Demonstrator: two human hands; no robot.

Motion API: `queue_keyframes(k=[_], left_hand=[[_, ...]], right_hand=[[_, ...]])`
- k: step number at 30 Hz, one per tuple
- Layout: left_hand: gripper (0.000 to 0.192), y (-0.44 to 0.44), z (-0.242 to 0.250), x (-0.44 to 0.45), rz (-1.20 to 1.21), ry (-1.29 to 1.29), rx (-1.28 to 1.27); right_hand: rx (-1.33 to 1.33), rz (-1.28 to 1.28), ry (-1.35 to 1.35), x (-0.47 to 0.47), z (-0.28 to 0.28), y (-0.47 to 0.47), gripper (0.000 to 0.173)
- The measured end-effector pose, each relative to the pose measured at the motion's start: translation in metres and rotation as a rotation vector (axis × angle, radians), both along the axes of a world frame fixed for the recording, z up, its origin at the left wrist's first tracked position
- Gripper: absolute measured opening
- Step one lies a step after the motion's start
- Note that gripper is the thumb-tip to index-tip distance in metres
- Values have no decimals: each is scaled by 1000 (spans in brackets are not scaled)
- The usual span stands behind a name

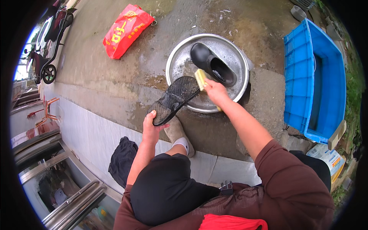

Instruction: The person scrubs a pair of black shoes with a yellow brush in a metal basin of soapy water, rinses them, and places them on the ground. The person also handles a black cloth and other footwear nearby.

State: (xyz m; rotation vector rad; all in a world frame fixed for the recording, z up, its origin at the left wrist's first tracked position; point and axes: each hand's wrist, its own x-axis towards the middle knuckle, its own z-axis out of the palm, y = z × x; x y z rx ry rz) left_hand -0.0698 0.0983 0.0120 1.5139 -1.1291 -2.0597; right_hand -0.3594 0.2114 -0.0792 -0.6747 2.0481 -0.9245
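My left hand (152, 126) grips the heel end of a black shoe (179, 93), whose treaded sole faces up. The shoe's toe end extends over the near left rim of a round metal basin (170, 54). In my right hand (215, 90) is a yellow scrub brush (200, 79), its bristle side towards the toe end of the sole; whether the bristles touch it I cannot tell. A second black shoe (212, 63) lies in the basin with its opening up, amid sudsy water.
A red plastic bag (126, 31) lies on the wet concrete beyond the basin to the left. A large blue plastic crate (299, 80) stands at the right. Dark cloth (123, 161) lies on the pale tiles left of my knee. My shod foot (176, 132) is just below the basin.
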Motion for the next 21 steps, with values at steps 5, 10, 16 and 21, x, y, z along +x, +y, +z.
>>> queue_keyframes(k=[5, 10, 16, 21], left_hand=[[48, 2, 3, -3, 11, 37, 41], [49, 2, 1, -3, -35, 36, 30], [47, 6, -4, -6, -56, 5, 24], [46, 6, 2, -6, -47, -17, -26]], right_hand=[[36, 248, 93, 45, 75, 0, 47], [108, 354, 119, 41, 77, 3, 47], [190, 171, 190, 0, 20, -11, 44], [127, 294, 168, 27, 62, -9, 46]])
